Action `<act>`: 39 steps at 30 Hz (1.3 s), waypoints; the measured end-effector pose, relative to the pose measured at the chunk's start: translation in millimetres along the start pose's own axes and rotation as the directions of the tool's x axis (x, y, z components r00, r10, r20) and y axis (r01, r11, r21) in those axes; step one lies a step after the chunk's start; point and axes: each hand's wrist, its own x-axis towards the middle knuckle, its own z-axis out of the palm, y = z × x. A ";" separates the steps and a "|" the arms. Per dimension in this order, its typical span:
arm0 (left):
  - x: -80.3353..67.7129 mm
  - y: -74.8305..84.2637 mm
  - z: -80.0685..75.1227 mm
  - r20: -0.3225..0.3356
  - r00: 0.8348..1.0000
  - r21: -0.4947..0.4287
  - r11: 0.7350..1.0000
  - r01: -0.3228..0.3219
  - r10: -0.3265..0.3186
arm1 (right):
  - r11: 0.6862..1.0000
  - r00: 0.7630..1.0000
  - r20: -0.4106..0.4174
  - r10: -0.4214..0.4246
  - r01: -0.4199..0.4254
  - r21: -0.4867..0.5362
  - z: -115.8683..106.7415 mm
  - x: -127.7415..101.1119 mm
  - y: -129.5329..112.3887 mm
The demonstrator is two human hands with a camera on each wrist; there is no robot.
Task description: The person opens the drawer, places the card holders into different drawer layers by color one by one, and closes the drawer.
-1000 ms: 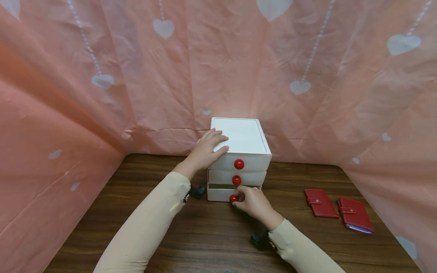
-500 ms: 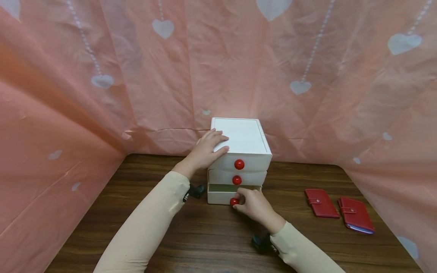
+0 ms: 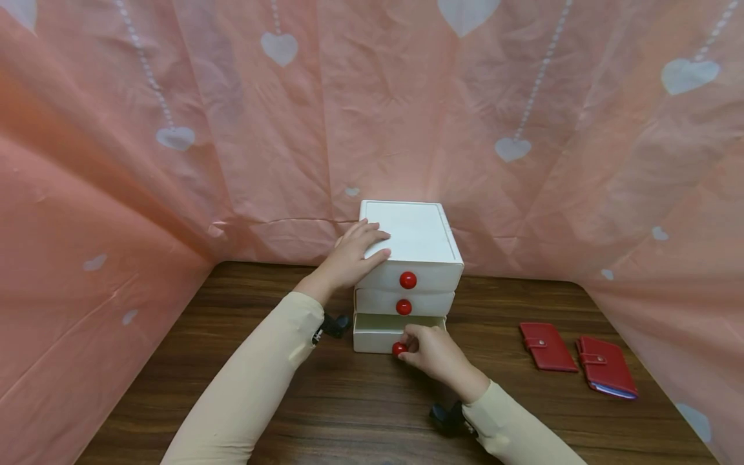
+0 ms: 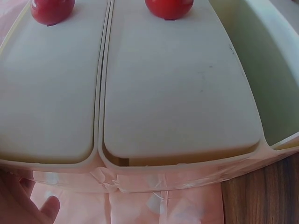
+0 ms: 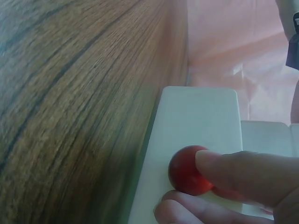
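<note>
Fingers [image 5: 238, 175] pinch red knob [image 5: 187, 170] of bottom drawer [image 3: 374, 336].

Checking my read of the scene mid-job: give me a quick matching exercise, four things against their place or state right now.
Things:
1. bottom drawer
2. left hand
3. right hand
4. red wallets

States:
A. lying flat on the table to the right of the white drawer unit
B. pinches a red knob
C. rests on top of the white drawer unit
D. pulled partly out

Pairs: 1-D, 2-C, 3-B, 4-A
</note>
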 end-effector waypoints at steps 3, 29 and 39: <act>0.1 0.1 0.2 -0.003 1.000 -0.002 1.000 0.002 -0.002 | 1.000 1.000 0.006 -0.003 0.003 0.011 -0.7 -0.9 -0.7; 0.0 -0.2 1.3 -0.001 1.000 -0.019 1.000 0.017 -0.017 | 0.999 1.000 0.008 0.008 -0.008 0.044 -0.6 -9.8 -3.4; 0.0 0.0 0.6 -0.001 1.000 -0.012 1.000 0.019 -0.019 | 0.999 1.000 0.012 0.012 -0.012 0.046 -0.1 -13.5 -5.9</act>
